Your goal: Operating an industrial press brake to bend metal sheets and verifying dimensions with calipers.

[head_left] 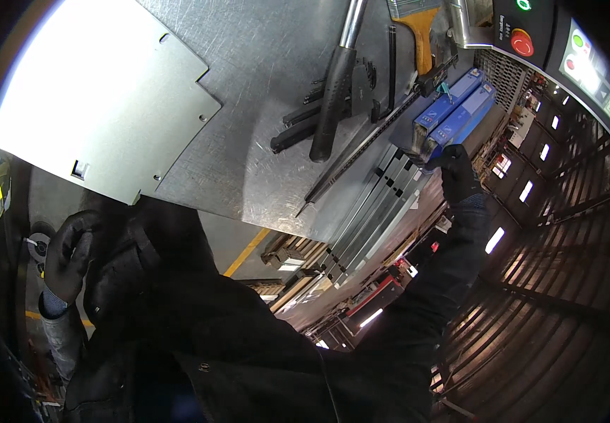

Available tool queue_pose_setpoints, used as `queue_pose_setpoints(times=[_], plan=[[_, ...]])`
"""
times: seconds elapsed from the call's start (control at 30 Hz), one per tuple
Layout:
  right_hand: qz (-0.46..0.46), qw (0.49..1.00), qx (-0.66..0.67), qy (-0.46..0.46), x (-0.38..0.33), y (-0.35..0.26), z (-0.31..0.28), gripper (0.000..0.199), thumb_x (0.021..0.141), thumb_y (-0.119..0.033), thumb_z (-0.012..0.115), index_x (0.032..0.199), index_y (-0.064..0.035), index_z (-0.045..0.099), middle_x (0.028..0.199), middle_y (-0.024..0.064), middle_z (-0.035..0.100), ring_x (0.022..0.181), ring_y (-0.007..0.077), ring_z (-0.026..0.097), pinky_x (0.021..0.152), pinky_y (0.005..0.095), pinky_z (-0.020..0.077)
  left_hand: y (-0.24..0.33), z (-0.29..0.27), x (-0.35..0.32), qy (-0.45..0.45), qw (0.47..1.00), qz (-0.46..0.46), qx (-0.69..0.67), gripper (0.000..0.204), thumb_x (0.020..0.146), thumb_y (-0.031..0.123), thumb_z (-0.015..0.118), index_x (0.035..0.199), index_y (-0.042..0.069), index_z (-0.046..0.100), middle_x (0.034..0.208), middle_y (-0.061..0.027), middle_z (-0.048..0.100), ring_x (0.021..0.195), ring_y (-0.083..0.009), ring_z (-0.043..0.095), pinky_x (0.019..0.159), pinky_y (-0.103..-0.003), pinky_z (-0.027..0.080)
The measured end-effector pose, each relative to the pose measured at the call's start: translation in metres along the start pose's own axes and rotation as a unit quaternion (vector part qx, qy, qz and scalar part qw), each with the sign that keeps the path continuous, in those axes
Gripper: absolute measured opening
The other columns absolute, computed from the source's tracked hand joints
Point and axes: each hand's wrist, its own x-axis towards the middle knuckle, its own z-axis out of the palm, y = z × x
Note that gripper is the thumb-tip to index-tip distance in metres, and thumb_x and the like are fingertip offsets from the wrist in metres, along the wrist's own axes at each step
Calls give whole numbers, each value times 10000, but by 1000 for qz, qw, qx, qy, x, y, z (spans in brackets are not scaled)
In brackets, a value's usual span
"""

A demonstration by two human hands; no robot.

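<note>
Two gloved hands: right hand (458, 173) fingers clamped on blue boxes (455, 116) at tabletop (262, 141) edge; left hand (71, 254) fingers curled together.

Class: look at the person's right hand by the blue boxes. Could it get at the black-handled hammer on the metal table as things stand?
Probably yes. The right hand rests by the blue boxes; the hammer lies uncovered on the table, with only a long caliper lying flat between them.

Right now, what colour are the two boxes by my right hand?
Blue, both boxes, seen clearly in the head view, just above the gloved right hand.
</note>
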Motion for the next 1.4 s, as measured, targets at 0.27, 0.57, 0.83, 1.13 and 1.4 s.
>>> queue_pose_setpoints(times=[0.27, 0.57, 0.83, 1.13, 1.4], plan=[[-18, 1000, -18, 13, -18, 1, 3, 304, 606, 139, 436, 789, -39, 599, 832, 73, 459, 751, 208, 471, 707, 286, 387, 0, 0, -1, -6, 1000, 19, 2, 258, 801, 31, 435, 1032, -27, 535, 1047, -121, 561, 909, -204, 520, 823, -306, 394], [-11, 1000, -23, -11, -32, 37, 7, 360, 604, 99, 523, 935, -27, 588, 850, 75, 489, 770, 214, 481, 709, 299, 387, 2, 1, -4, 18, 1000, 10, 1, 252, 796, 29, 438, 1019, -29, 537, 1030, -118, 566, 901, -197, 521, 817, -294, 396], [-25, 994, 19, 104, -13, -2, 20, 464, 597, 19, 635, 1051, -45, 566, 1056, 101, 556, 942, 247, 522, 798, 328, 410, 31, -14, -17, 55, 997, 53, -11, 229, 792, 51, 466, 992, -16, 555, 977, -97, 582, 846, -184, 525, 778, -282, 407], [83, 992, -90, -2, 37, 47, 67, 417, 663, -63, 610, 1072, -22, 539, 994, 128, 583, 854, 295, 552, 763, 352, 436, 68, -19, -46, 81, 986, 128, 69, 238, 777, 60, 502, 993, -26, 556, 946, -105, 591, 849, -192, 529, 783, -285, 415], [-27, 977, -118, 175, -4, 14, 58, 454, 722, -148, 609, 1134, 0, 493, 1012, 168, 581, 864, 331, 564, 773, 379, 445, 90, -16, -72, 128, 977, 161, 53, 227, 779, 63, 512, 986, -10, 567, 929, -94, 596, 831, -195, 541, 771, -281, 425]])
